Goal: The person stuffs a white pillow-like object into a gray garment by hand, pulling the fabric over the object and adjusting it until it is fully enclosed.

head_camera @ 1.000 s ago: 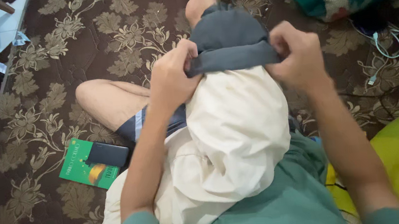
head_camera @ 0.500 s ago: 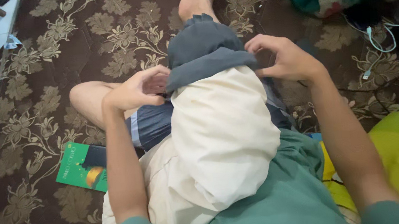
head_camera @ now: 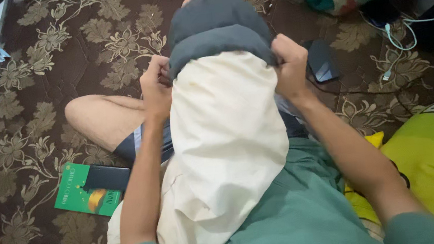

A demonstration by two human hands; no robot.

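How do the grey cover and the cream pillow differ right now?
The grey cover is dark and sits only over the pillow's far end, bunched into a rolled hem; the cream pillow is pale and mostly bare, reaching down to the lap. The cover's hem is pinched by the left hand and right hand; the pillow is not in either grip. Both are soft fabric.

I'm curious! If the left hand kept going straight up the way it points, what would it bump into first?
Probably nothing new: the left hand already grips the grey cover's edge. Beyond lies the brown flowered mattress, though depth is unclear.
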